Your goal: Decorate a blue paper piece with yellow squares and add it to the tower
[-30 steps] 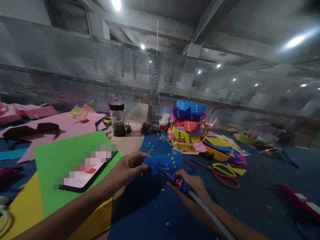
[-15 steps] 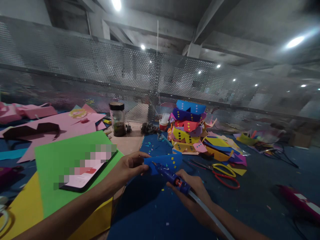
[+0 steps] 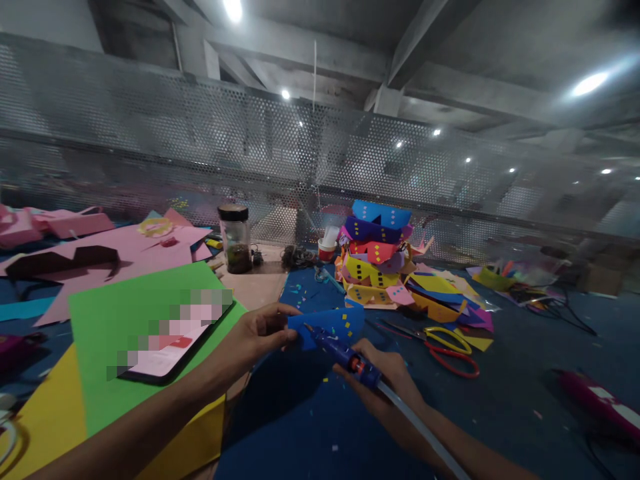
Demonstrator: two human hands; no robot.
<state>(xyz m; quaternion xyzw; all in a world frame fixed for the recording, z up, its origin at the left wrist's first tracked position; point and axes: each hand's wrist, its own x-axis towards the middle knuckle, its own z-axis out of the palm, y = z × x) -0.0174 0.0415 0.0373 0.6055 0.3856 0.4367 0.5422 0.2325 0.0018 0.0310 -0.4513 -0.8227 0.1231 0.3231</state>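
Between the fingers and thumb of my left hand (image 3: pixel 265 330) is the left end of a blue paper piece (image 3: pixel 327 322), dotted with small yellow squares toward its right. My right hand (image 3: pixel 385 377) is closed around a dark blue glue gun (image 3: pixel 340 351), its nozzle pointing up and left at the paper near my left fingertips. Whether the nozzle touches the paper I cannot tell. A clear glue stick (image 3: pixel 420 427) runs out of the gun's back over my right wrist. Tiny yellow squares lie on the blue surface below the paper.
Scissors (image 3: pixel 445 347) with yellow and red handles lie right of the gun. Behind stands a stack of decorated paper pieces (image 3: pixel 375 267). A phone (image 3: pixel 175 347) rests on green paper (image 3: pixel 110 307) at left. A black-lidded jar (image 3: pixel 235 240) stands at the back. A magenta tool (image 3: pixel 600 400) lies far right.
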